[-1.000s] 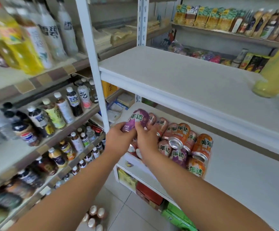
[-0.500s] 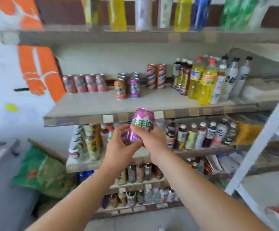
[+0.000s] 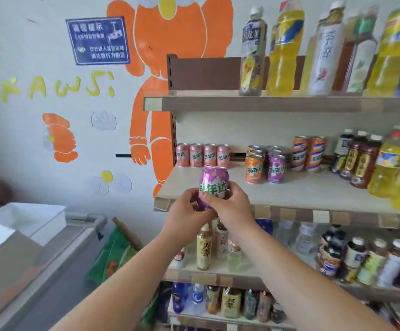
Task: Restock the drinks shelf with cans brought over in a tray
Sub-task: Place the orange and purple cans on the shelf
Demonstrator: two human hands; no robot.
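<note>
Purple can (image 3: 214, 185), centre frame, upright, grasped by the left hand (image 3: 186, 211) and right hand (image 3: 231, 206) above the shelf's (image 3: 313, 194) front edge. Step: placement. Next move likely calls for setting it beside the purple cans (image 3: 276, 168), centre-right.

The drinks shelf (image 3: 296, 194) carries pink cans (image 3: 203, 155) at its left rear; right of them orange and purple cans (image 3: 265, 167); farther right, bottles (image 3: 385, 163).
</note>
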